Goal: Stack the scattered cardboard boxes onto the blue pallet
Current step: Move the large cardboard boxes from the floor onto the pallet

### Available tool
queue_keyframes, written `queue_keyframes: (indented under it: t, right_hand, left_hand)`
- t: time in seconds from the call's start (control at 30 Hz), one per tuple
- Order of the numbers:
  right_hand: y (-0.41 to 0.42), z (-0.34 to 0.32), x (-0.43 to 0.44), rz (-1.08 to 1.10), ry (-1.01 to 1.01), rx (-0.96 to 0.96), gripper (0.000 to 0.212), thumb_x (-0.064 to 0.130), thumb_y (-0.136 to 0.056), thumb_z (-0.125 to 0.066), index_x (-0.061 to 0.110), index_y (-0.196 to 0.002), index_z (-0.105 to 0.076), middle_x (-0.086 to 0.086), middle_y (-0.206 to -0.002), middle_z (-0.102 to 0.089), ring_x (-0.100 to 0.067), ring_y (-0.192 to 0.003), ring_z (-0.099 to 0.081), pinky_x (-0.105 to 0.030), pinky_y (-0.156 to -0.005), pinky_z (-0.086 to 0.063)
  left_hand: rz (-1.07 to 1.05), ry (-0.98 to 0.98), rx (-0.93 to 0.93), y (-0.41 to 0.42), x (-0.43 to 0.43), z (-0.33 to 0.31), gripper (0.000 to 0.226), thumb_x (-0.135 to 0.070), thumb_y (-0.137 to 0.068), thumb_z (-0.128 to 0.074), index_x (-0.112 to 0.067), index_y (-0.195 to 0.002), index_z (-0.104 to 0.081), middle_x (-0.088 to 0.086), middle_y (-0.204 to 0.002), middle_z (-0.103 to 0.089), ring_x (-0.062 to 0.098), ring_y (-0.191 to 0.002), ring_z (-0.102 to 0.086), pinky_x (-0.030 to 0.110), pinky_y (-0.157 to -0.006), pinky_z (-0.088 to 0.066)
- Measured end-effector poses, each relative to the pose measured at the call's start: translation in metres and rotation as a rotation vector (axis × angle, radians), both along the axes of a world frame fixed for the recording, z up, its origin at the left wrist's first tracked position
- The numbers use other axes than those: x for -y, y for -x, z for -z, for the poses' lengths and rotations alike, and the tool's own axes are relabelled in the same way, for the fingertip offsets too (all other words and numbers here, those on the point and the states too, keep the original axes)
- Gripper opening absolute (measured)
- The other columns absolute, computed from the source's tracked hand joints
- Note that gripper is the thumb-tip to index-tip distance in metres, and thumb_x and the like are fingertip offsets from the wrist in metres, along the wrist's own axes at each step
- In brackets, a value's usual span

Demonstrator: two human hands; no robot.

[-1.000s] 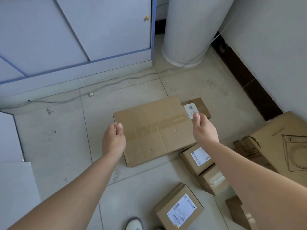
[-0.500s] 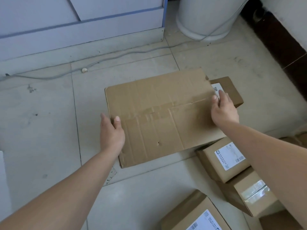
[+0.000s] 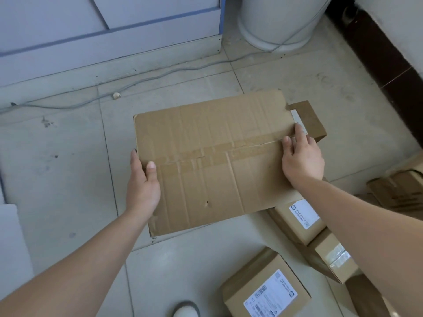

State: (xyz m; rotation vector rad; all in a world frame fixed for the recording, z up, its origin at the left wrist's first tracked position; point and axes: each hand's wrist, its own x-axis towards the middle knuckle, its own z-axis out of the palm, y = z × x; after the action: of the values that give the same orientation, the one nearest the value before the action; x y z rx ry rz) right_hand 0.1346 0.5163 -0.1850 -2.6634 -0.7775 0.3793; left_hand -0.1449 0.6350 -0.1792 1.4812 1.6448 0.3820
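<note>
The left hand (image 3: 143, 186) grips the flat cardboard box (image 3: 212, 161) by its left edge, thumb on top, and the right hand (image 3: 302, 156) grips its right edge. The box lies low over the tiled floor (image 3: 68, 170). Just past the right fingertips a small box (image 3: 312, 120) shows a white label, and two labelled boxes (image 3: 299, 220) sit below the right wrist, their print unreadable.

Storeroom or back-office corner: tiled floor (image 3: 68, 156), labelled parcel boxes (image 3: 265, 291), pale cabinet (image 3: 114, 42), loose cable (image 3: 160, 75), dark skirting (image 3: 377, 53).

A large flat brown cardboard box (image 3: 217, 143) fills the frame's centre against pale floor tiles (image 3: 68, 156). The left hand (image 3: 143, 181) grips its left edge and the right hand (image 3: 302, 161) its right edge. Small labelled cardboard boxes (image 3: 265, 291) sit at lower right.
</note>
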Motion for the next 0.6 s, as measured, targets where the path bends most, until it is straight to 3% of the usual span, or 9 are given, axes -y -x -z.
queue_keyframes:
  t: [0.1,0.37,0.6]
  right_hand:
    - [0.012,-0.040,0.013,0.002,-0.008,0.016,0.052,0.043,-0.098,-0.030,0.028,-0.146,-0.024,-0.012,-0.128,-0.049,-0.035,-0.116,-0.044,-0.047,-0.095,-0.037]
    - [0.036,-0.167,0.052,-0.018,-0.010,0.036,0.050,0.043,-0.098,-0.028,0.030,-0.146,-0.024,-0.014,-0.118,-0.052,-0.034,-0.111,-0.046,-0.042,-0.089,-0.040]
    - [0.057,-0.253,0.097,0.050,-0.013,0.068,0.049,0.045,-0.098,-0.024,0.032,-0.144,-0.026,-0.011,-0.117,-0.052,-0.031,-0.110,-0.046,-0.040,-0.087,-0.041]
  left_hand:
    - [0.036,-0.028,-0.020,0.010,0.006,-0.046,0.055,-0.034,-0.102,-0.026,-0.031,-0.151,-0.001,-0.010,-0.158,-0.013,0.015,-0.144,-0.019,0.022,-0.104,-0.017]
    - [0.089,-0.008,-0.038,0.031,0.033,-0.175,0.054,-0.035,-0.102,-0.025,-0.035,-0.150,0.000,-0.010,-0.158,-0.013,0.017,-0.144,-0.021,0.033,-0.112,-0.019]
    - [0.155,-0.009,-0.024,0.041,0.055,-0.260,0.054,-0.036,-0.101,-0.026,-0.037,-0.150,-0.004,-0.007,-0.156,-0.024,0.021,-0.140,-0.029,0.036,-0.110,-0.025]
